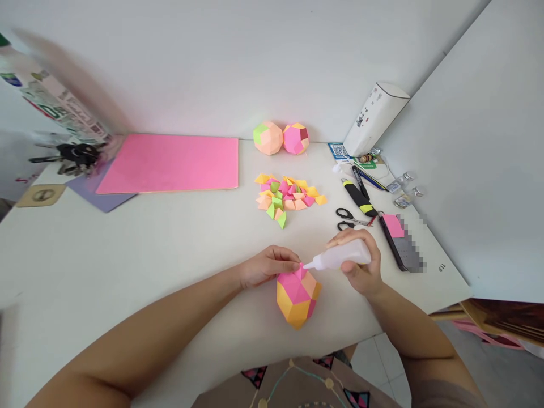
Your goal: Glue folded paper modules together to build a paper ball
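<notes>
My left hand (272, 266) pinches the pink upper edge of a folded paper polyhedron (295, 294) with pink, peach and orange faces, which rests on the table near its front edge. In my right hand (361, 269) is a translucent white glue bottle (346, 254), tipped sideways with its thin nozzle pointing left. The nozzle tip is at the pink flap beside my left fingertips; whether it touches, I cannot tell. Beyond my hands lies a pile of small folded paper pieces (289, 195) in green, pink, peach and orange.
Two finished-looking paper balls (268, 138) sit against the wall. Pink paper sheets (174, 164) lie at the back left, near keys (79, 156). On the right are scissors (351, 218), a utility knife (359, 197), a phone (402, 243), small glass bottles (408, 198) and a white cylinder (374, 119).
</notes>
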The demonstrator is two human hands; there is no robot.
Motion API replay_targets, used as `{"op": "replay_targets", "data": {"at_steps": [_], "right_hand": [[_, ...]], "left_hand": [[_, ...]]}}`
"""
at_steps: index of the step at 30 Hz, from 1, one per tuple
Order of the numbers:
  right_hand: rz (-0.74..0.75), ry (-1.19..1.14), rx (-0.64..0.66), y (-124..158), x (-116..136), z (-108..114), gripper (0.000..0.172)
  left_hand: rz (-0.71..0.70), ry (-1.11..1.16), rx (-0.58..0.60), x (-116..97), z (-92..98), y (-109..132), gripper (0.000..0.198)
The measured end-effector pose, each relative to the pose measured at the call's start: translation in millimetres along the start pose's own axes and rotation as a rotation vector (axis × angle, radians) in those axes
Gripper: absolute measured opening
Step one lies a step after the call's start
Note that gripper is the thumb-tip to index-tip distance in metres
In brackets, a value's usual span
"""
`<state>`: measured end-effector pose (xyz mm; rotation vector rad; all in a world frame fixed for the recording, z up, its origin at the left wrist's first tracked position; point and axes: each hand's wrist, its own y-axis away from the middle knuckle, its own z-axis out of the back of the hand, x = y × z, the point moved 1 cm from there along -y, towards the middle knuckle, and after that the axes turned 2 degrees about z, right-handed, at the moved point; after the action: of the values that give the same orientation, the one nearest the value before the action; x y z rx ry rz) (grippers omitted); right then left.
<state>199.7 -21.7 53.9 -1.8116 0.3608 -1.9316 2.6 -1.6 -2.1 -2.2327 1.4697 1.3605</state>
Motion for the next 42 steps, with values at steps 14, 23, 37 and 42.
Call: {"op": "replay_targets", "data": {"at_steps": [14,23,37,42], "right_hand": [[-0.36,-0.123,-0.073,-4,-6,0,0.028],[-0.478,-0.189,-0.064,-5,-3,-3,0.032],[-0.729,-0.435,-0.218,-16,-12,0,0.035],[-0.705,-0.562,-0.373,-24,-17,9,0.029]], "left_hand": [[0.006,0.0,-0.008,-2,-1.0,0,0.013],[0.002,0.024,-0.011,1,1.6,-1,0.013],[0.007,0.03,-0.006,-1,0.4,-1,0.013],[-0.001,0.053,0.026,2,2.8,-1,0.013]]}}
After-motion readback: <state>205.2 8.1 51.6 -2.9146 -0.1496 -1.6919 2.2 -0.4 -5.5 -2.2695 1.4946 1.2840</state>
